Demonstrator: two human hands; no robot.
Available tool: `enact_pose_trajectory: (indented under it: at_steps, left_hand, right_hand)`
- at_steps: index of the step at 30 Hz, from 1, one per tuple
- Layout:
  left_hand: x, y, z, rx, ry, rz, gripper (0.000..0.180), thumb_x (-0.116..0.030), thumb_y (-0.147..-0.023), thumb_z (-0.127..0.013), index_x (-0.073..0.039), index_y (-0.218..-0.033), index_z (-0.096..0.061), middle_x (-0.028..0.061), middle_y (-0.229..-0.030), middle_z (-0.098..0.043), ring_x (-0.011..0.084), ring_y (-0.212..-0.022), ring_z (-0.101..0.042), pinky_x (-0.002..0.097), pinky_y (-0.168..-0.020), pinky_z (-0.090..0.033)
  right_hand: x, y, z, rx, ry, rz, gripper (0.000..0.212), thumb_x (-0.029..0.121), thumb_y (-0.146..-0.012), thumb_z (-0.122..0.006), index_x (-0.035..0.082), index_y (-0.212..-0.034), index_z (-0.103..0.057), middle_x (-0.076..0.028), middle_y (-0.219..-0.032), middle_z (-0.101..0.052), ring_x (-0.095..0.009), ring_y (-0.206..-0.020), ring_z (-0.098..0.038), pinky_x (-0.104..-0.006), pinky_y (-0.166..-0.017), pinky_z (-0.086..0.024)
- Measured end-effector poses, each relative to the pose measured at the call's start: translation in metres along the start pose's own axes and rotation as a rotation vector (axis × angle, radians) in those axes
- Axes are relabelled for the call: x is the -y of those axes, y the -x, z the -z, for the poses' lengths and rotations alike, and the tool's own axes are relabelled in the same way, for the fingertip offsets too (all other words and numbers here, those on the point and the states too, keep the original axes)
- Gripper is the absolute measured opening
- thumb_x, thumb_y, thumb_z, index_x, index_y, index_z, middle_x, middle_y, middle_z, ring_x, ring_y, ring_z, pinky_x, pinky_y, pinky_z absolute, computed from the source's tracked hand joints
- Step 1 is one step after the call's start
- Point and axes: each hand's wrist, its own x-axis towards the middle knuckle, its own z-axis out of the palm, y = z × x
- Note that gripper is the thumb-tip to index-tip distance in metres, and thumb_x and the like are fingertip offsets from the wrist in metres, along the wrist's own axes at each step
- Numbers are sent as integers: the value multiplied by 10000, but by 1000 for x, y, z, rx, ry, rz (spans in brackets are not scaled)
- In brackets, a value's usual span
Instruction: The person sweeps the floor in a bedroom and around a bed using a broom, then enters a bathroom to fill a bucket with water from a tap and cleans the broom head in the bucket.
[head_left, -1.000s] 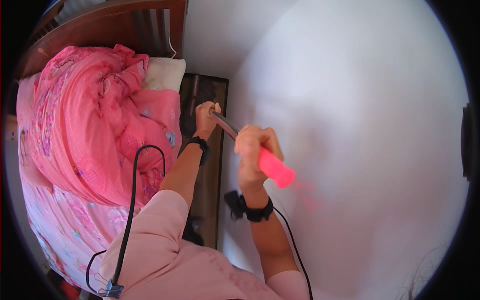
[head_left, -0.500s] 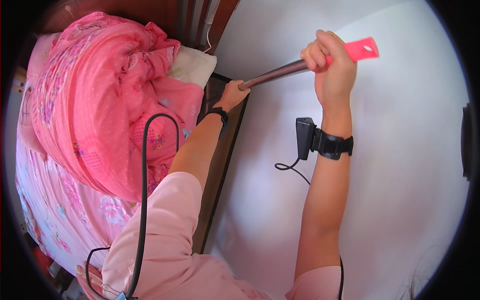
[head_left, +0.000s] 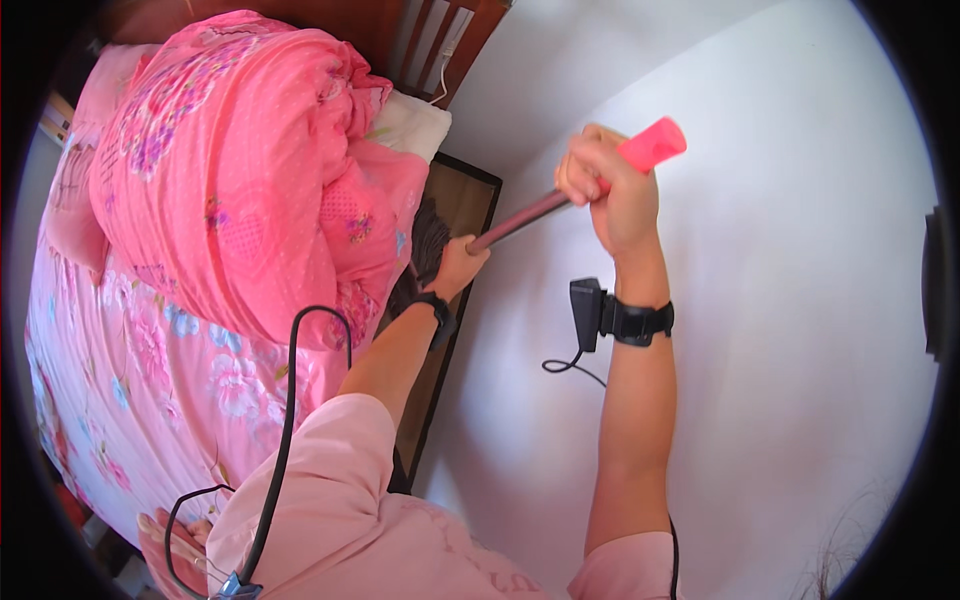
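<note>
My left hand (head_left: 460,268) is closed round the lower part of a mop's brownish metal pole (head_left: 530,216), low in the gap between bed and wall. Higher up and to the right, my right hand (head_left: 618,195) grips the same mop by its pink end grip (head_left: 655,146), which sticks out past the fist. The pole slants down from right to left. Beside my left hand, dark grey strands of the mop head (head_left: 430,238) show on the brown floor strip (head_left: 465,185); bed and arm hide part of them.
On the left stands a bed with a flowered sheet (head_left: 240,385), a bunched pink quilt (head_left: 250,190) and a white pillow (head_left: 415,122). A wooden headboard (head_left: 480,35) with a white cable is at the far end. The white wall (head_left: 780,300) fills the right. A black cable (head_left: 290,420) loops beside my left arm.
Both hands have come nearer to me with the mop, the right one also moving left and lower. The mop head's dark strands now show more clearly. The view has shifted slightly.
</note>
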Motion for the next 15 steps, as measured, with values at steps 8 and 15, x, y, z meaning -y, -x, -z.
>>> enact_pose_trajectory:
  at_steps: [8, 15]
  left_hand:
    - [-3, 155, 3, 108, -10, 148, 229, -152, -781, -673, 46, -762, -561, 222, -635, -497, 261, -560, -516, 404, -589, -455]
    - [-62, 249, -13, 63, -36, 9, 173, -115, -756, -648, 26, -719, -554, 244, -673, -529, 444, -654, -521, 451, -587, -440]
  right_hand:
    - [24, 127, -39, -14, -13, -99, 328, 64, -881, -597, 87, -622, -397, 19, -537, -392, -82, -489, -384, -258, -486, -304]
    - [91, 215, -51, -145, -80, 35, 308, -37, -862, -522, 67, -615, -370, 19, -494, -359, -79, -448, -327, -260, -452, -267]
